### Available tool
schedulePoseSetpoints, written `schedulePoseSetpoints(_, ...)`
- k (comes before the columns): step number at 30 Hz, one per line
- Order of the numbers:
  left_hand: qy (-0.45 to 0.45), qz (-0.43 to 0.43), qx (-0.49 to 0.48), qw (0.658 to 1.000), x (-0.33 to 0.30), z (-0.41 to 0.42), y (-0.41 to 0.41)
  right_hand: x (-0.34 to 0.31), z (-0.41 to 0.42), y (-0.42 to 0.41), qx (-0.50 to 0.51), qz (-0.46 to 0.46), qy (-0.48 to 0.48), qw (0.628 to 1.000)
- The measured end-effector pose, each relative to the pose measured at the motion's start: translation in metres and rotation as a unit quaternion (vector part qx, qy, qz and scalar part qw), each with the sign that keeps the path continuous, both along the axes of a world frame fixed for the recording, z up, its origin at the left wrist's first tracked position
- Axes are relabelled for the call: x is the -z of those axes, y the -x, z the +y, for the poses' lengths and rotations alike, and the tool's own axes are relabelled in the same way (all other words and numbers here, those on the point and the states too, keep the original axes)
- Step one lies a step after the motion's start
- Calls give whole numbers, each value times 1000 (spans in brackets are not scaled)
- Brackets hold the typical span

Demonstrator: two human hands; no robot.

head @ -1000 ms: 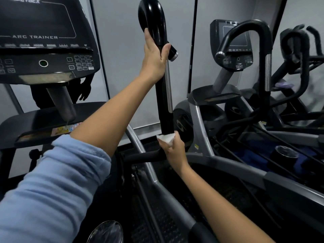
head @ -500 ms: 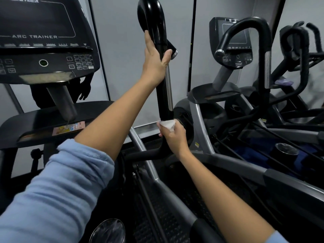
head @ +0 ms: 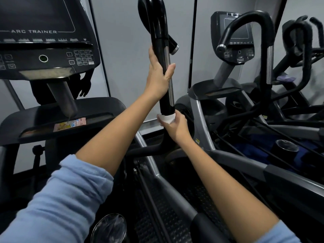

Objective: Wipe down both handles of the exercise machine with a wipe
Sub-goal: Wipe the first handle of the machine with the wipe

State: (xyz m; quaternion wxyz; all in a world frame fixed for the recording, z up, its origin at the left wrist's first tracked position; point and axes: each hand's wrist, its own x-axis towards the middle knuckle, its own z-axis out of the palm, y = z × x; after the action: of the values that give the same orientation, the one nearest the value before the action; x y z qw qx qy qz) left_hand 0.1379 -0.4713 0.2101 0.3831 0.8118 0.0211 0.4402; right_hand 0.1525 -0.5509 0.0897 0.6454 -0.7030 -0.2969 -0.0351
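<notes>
A glossy black handle (head: 158,41) of the arc trainer rises upright in the middle of the view, with a chrome strip down its right side. My left hand (head: 160,76) grips it about halfway up. Below it, my right hand (head: 175,126) holds a white wipe (head: 166,118) wrapped around the handle's lower end. The machine's other handle is out of view.
The trainer's console (head: 43,50) and its black shelf (head: 57,118) fill the left. A second machine with a curved black handle (head: 252,20) stands close on the right, more machines behind it. A cup holder (head: 109,228) sits below between my arms. Grey wall panels lie ahead.
My right hand has slid the wipe upward along the handle's lower part. My left hand has moved a little lower on the handle.
</notes>
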Motion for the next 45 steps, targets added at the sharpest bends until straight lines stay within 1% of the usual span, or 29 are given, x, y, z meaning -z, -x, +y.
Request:
schedulePoseSetpoints(2, -3, -2, 0, 1000, 0, -1, 1, 9, 1, 1, -16, 25, -35, 999)
schedulePoseSetpoints(6, -5, -12, -8, 1000, 0, -4, 3, 55, -3, 14, -33, 63, -91, 993)
schedulePoseSetpoints(9, -8, -11, -11, 1000, 0, -4, 3, 69, -5, 20, -35, 80, -90, 992)
schedulePoseSetpoints(12, -7, -5, -10, 1000, -1, -4, 4, 50, -6, 14, -18, 54, -49, 997)
schedulePoseSetpoints(15, -11, -5, -14, 1000, -1, -5, 4, 13, -7, 6, 4, 9, -19, 1000)
schedulePoseSetpoints(17, -10, -4, -13, 1000, -1, -5, 4, -1, -5, 9, 16, -6, -30, 999)
schedulePoseSetpoints(18, -12, -6, -9, 1000, -1, -5, 4, -1, -4, 12, 9, 2, -56, 998)
schedulePoseSetpoints(20, -14, -15, 8, 1000, 0, -3, 3, 14, -2, 18, -6, 34, -106, 994)
schedulePoseSetpoints(24, -9, -29, 28, 999, 0, 0, 4, 59, -1, 23, -22, 95, -120, 988)
schedulePoseSetpoints(27, -2, -25, 32, 999, 2, -1, 3, 79, 2, 27, -11, 99, -121, 988)
schedulePoseSetpoints(29, 1, -18, 30, 999, 3, -1, 4, 81, 1, 28, 4, 92, -80, 993)
schedulePoseSetpoints(30, 2, -16, 30, 999, 2, -2, 5, 80, -1, 26, 15, 87, -29, 996)
schedulePoseSetpoints(31, 5, -15, 32, 999, 2, -2, 7, 78, -5, 22, 18, 80, 43, 996)
schedulePoseSetpoints(32, 7, -9, 37, 999, 1, -3, 9, 74, -11, 19, 15, 66, 135, 989)
schedulePoseSetpoints(34, 6, 22, 48, 999, 0, -3, 16, 64, -26, 17, 26, 23, 325, 945)
schedulePoseSetpoints(35, 0, 48, 44, 998, 1, -2, 21, 58, -33, 19, 58, -3, 371, 927)
schedulePoseSetpoints(36, -4, 76, 30, 997, 4, -3, 27, 49, -42, 22, 96, -18, 364, 926)
schedulePoseSetpoints(37, 0, 96, 8, 995, 10, -5, 35, 38, -50, 28, 121, -11, 298, 947)
schedulePoseSetpoints(38, 12, 107, -18, 994, 18, -7, 43, 24, -56, 35, 119, 26, 202, 972)
schedulePoseSetpoints(39, 25, 114, -39, 992, 26, -11, 53, 10, -62, 41, 93, 77, 108, 987)
schedulePoseSetpoints(40, 33, 123, -56, 990, 35, -14, 63, -5, -67, 48, 51, 134, 46, 989)
schedulePoseSetpoints(42, 29, 126, -58, 990, 44, -23, 88, -31, -76, 65, -44, 212, -22, 976)
schedulePoseSetpoints(43, 40, 116, -37, 992, 46, -27, 102, -41, -80, 73, -85, 220, -47, 971)
schedulePoseSetpoints(45, 73, 98, 43, 992, 45, -40, 138, -51, -82, 87, -158, 195, -71, 965)
